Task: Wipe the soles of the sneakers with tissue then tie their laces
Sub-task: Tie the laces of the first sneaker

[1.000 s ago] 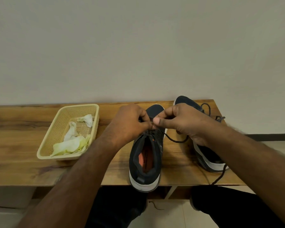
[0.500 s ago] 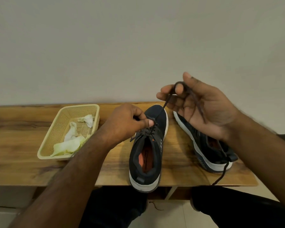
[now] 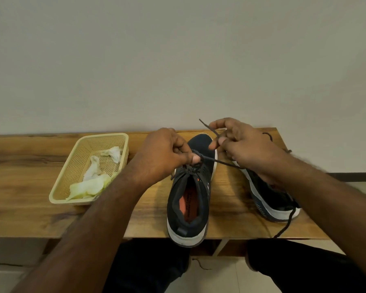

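Head view shows a pale yellow perforated plastic basket (image 3: 76, 166) at the left of the wooden tabletop (image 3: 30, 199), holding crumpled white tissue (image 3: 112, 154) and a yellowish-green wad. Beside it stands a dark mesh sneaker (image 3: 191, 199) with a white sole and orange insole, where the left hand (image 3: 165, 154) has its fingers pinched on the lace (image 3: 215, 160) at the knot. The right hand (image 3: 245, 144) has its fingers closed on the same thin dark cord, above the second sneaker (image 3: 270, 199).

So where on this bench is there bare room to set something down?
Bare wood lies left of the basket and in front of it. A narrower strip runs between the two sneakers. Around the hands it is crowded.
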